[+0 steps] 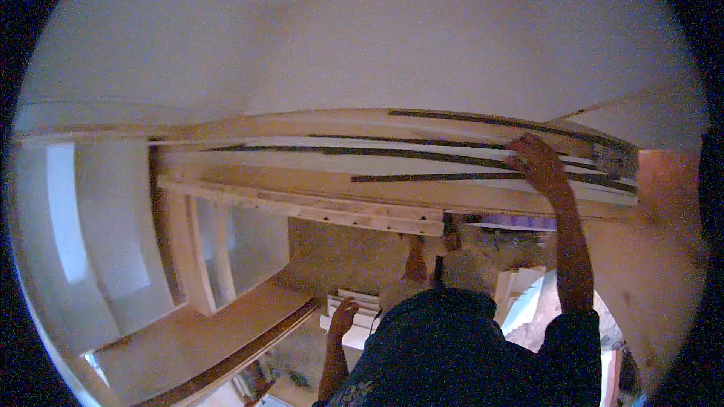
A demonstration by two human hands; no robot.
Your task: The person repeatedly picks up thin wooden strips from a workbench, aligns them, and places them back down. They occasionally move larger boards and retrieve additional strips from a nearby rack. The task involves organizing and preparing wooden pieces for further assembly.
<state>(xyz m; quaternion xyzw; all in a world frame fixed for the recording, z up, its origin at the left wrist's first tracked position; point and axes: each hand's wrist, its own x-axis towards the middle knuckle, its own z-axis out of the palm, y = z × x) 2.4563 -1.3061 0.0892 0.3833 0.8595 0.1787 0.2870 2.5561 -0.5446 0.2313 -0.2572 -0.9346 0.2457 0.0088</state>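
My right hand (537, 162) reaches up at the right to a long bench or shelf, its fingers bent around one of the thin dark strips (422, 153). Several such strips lie lengthwise among long pale boards (302, 163); the grip itself is blurred. Lower down, beside my dark-clothed body, my left hand (344, 316) is raised with loosely bent fingers apart and nothing visible in them. Close behind it is a stack of white slats or panels (362, 303); whether the hand touches them I cannot tell.
A wooden rail (339, 215) runs along the near side of the boards. Pale wooden posts (197, 256) stand at the left. A brown ledge (234, 350) crosses the lower left. Small dark items (520, 240) lie below the boards at the right. A plain pale wall (422, 45) rises beyond.
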